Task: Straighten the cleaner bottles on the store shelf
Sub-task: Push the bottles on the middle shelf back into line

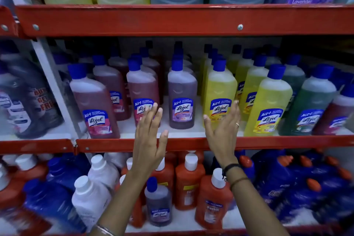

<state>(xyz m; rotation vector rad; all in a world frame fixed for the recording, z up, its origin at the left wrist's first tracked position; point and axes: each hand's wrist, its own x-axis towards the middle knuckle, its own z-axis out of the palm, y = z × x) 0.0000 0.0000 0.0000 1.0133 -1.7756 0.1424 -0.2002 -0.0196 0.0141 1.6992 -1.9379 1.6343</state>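
Between the two raised hands, on the white board of the middle shelf (199,130), stands the purple-filled plastic cleaner bottle with a blue cap (182,94), upright and facing out at the front of its file, its long axis vertical. It lies up and ahead of both hands: the left hand (151,138) is just to its left and below, fingers spread and palm turned inward, holding nothing; the right hand (224,130) is just to its right, likewise flat and empty, with a ring on one finger. Neither hand touches a bottle as far as can be told, though the left fingertips (155,106) overlap the label of the pink-red bottle (142,90) next door, and the right fingertips (236,103) overlap the label of the yellow bottle (220,92). I judge the two hands about equally near the purple one, so the next move could close in on it from both sides or each hand could take its neighbour. Further left, a tilted pink bottle (93,101) leans leftward and looks the most in need of squaring up; the left hand is the nearer to it. Rows behind the front bottles are dark and mostly hidden, so their alignment cannot be read. Edges of the view are blurred, and the red steel shelf rail (287,142) cuts off the bottle bases.
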